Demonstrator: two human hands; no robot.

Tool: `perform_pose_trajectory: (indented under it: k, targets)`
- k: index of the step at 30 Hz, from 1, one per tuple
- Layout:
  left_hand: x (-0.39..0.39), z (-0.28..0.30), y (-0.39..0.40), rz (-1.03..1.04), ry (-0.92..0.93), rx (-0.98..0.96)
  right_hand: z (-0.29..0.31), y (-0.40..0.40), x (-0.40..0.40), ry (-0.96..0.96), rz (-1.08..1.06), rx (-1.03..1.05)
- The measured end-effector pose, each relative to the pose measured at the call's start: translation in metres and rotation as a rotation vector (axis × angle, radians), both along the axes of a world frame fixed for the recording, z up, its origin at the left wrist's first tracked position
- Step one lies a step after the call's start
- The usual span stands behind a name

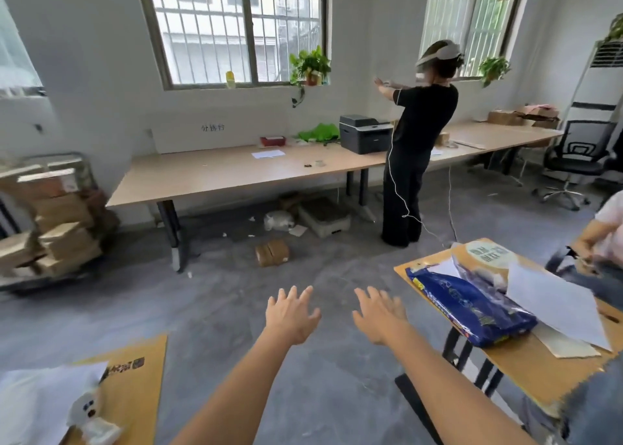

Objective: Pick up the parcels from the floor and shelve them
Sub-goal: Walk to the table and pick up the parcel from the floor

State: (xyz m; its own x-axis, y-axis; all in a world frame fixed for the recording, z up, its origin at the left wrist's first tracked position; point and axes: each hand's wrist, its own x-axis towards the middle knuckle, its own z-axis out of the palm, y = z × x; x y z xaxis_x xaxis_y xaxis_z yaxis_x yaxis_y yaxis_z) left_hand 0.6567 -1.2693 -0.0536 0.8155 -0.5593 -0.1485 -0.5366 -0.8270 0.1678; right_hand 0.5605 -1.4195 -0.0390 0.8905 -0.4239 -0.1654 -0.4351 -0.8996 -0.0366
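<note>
The cart of cardboard boxes (50, 222) on the left is smeared with blur, and its near side runs off the picture's edge, so the count of boxes cannot be told. The person seated at right (603, 239) is cut by the frame; only an arm and part of the clothing show, and the dark thing in that grip is too blurred to name. The print on the blue bag (472, 306) is unreadable. Under the long tabletop (236, 171), a pale wrapped bundle (278, 220) and a grey tray (325, 217) sit in shadow, their contents unclear. The white crumpled thing (89, 411) at lower left is too warped to identify.
</note>
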Motion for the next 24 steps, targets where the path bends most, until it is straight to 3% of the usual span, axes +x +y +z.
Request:
perform_pose_trajectory:
  k: [7,14,24]
  targets:
    - [0.145,-0.026,-0.072,0.085,0.036,-0.034,-0.019,-0.074,0.159,0.028,0.092,-0.006]
    - [0.296,-0.013,-0.136,0.180,0.031,-0.104,-0.003,-0.133,0.333,0.003,0.168,-0.020]
    - [0.486,-0.034,-0.216,0.267,0.041,-0.024,-0.030,-0.219,0.536,0.032,0.262,0.026]
